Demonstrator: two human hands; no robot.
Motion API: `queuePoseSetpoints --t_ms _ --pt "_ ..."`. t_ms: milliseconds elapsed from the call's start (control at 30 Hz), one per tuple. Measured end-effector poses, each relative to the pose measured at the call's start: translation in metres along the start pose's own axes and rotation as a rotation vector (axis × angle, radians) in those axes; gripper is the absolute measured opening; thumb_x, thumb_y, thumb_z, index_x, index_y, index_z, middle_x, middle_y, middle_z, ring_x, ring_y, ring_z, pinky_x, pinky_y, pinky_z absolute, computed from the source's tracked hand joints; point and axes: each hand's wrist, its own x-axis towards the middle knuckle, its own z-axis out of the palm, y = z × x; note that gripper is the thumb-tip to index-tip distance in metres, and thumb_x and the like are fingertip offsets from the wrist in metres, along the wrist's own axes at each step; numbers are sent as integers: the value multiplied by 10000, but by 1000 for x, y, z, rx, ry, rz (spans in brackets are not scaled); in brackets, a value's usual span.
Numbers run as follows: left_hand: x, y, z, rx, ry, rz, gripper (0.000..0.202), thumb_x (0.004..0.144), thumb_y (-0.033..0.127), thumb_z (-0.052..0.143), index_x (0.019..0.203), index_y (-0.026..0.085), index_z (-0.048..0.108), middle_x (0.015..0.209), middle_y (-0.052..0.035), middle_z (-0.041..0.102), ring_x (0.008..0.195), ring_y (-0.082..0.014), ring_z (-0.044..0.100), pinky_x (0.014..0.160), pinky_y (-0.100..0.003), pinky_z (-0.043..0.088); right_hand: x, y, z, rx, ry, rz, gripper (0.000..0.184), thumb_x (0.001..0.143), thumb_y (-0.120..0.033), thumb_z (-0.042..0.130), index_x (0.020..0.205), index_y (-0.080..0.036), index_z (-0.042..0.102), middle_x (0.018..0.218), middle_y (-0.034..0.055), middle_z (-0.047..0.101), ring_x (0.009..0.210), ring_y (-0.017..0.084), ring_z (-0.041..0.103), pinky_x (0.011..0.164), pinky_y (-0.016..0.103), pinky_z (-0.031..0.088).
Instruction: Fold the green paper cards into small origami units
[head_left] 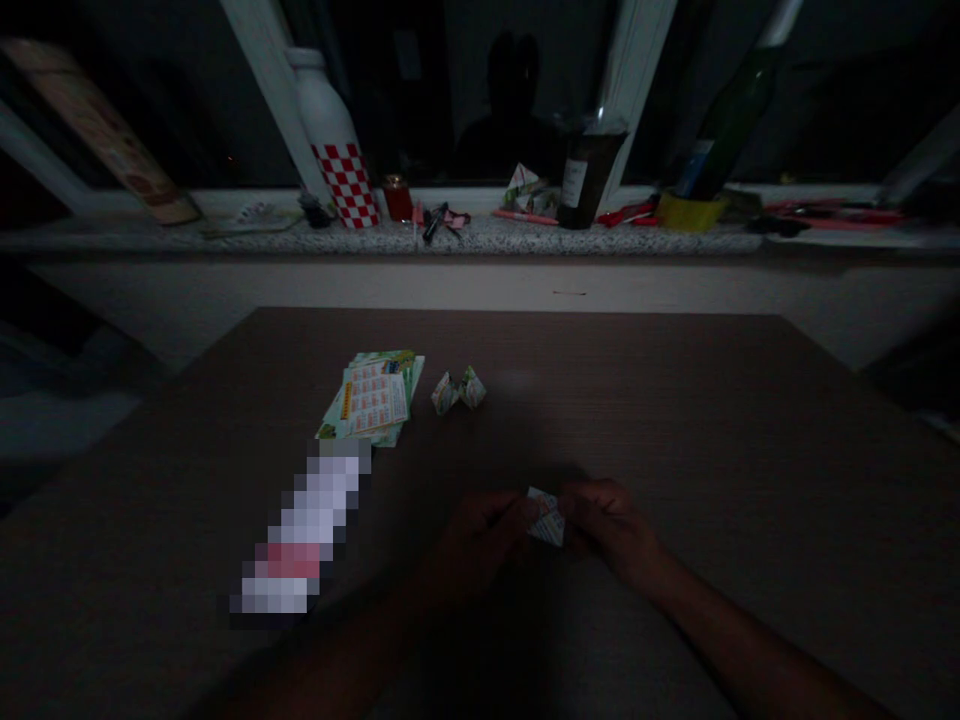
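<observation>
Between my two hands is a small folded piece of printed paper, white with reddish print, held just over the dark wooden table. My left hand pinches its left side, and my right hand grips the right side; the dim light hides the finer folds. Beyond them stands a folded paper shape with two raised points. To its left lies a stack of printed paper sheets, green and white with orange print.
A pixelated bright object lies left of my hands. Along the granite sill stand a red-checked white bottle, a dark plastic cup, a green bottle in a yellow holder and a tall tube.
</observation>
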Motion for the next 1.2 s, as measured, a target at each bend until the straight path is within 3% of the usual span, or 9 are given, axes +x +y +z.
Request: queuePoseSetpoints --t_ms 233,500,733,1033,1133,1200 --pt "-1 1 0 52 -50 50 531 827 614 486 666 115 569 535 23 450 479 -73 379 454 -197 259 -2 0 3 -54 22 -26 498 843 -562 518 544 -164 526 467 -36 438 440 87 375 438 216 289" --pt "-3 4 -4 20 -87 0 511 835 582 501 647 113 581 479 26 468 406 -63 378 402 -186 254 -1 -2 5 -136 -11 -58 501 869 -543 491 544 -161 508 490 -36 439 457 82 383 453 208 306" --pt "-1 1 0 -45 -158 17 440 810 528 583 752 96 641 612 -23 580 529 -107 531 519 -211 404 -5 -2 5 -148 -40 -58 487 894 -517 463 547 -175 474 492 -39 422 458 84 372 454 213 303" --pt "2 -3 3 -94 -207 5 431 845 504 546 662 115 579 551 -8 558 480 -94 514 480 -196 386 -9 -2 2 -195 -23 -58 500 881 -537 465 535 -176 469 492 -36 410 461 88 358 442 220 278" --pt "0 0 3 -101 -109 89 291 812 416 632 856 130 602 722 -18 617 603 -105 564 574 -206 444 -7 -1 -2 -101 42 -29 481 873 -508 491 530 -171 497 474 -32 442 449 89 376 450 228 285" --pt "-1 2 1 1 10 203 494 702 322 762 1116 189 529 976 -41 631 779 -143 605 683 -245 488 -6 -1 -5 -29 103 -19 474 866 -486 506 510 -172 501 450 -30 452 439 95 399 463 237 306"
